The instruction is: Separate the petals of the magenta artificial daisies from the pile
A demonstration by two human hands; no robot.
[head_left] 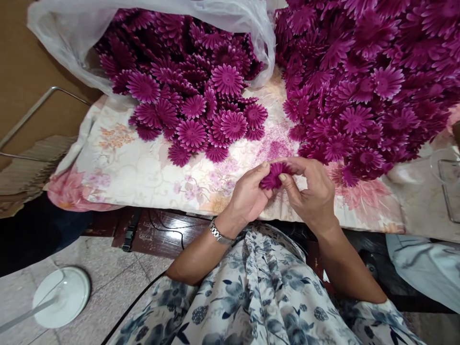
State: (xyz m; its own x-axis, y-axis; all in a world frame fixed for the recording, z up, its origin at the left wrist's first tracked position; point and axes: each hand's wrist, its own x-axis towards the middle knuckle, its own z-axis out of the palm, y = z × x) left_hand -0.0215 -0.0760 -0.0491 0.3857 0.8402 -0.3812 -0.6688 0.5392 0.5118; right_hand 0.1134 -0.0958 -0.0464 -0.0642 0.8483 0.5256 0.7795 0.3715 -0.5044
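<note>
Between my two hands, over the front part of the table, is a purple artificial flower head (272, 176). My left hand (250, 194) holds its left side, with the thumb along the edge of the petals. On the other side my right hand (312, 189) pinches it, thumb on the petals and fingers curled behind, partly hidden. Just beyond the hands lies a heap of loose purple flower heads (230, 127), spilling from a white plastic bag (68, 28). A larger pile of like flower heads (355, 120) covers the table at the right.
A flowered tablecloth (118, 165) covers the table, with purple dust (275, 146) scattered beyond my hands. A metal frame (27, 117) stands by cardboard (21, 62) at the left. Below are a round white base (63, 297) and a black cable (136, 302). Grey cloth (424, 268) shows at right.
</note>
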